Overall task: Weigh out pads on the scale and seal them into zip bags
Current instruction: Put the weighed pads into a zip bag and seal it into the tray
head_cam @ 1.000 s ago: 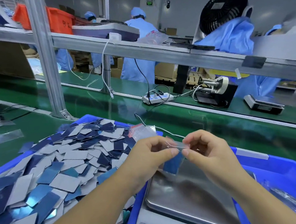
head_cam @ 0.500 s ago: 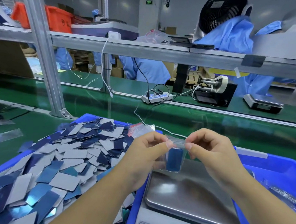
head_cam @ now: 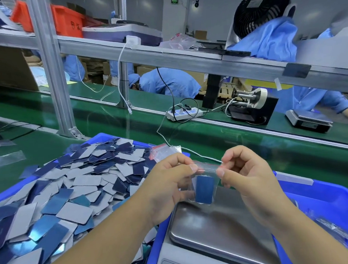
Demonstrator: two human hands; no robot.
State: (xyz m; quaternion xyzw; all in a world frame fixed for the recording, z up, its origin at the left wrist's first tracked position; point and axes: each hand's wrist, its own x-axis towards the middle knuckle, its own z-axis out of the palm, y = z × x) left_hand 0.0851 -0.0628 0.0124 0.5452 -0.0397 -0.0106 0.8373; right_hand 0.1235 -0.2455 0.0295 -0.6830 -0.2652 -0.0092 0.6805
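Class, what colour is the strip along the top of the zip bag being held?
Red, on the clear zip bag; seen in the head view.

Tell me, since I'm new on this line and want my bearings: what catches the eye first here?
First, the two hands at centre: the left hand and right hand pinch the top of a clear zip bag with a blue pad inside, held above the steel scale pan. To the left, a heap of blue and grey pads fills a blue bin.
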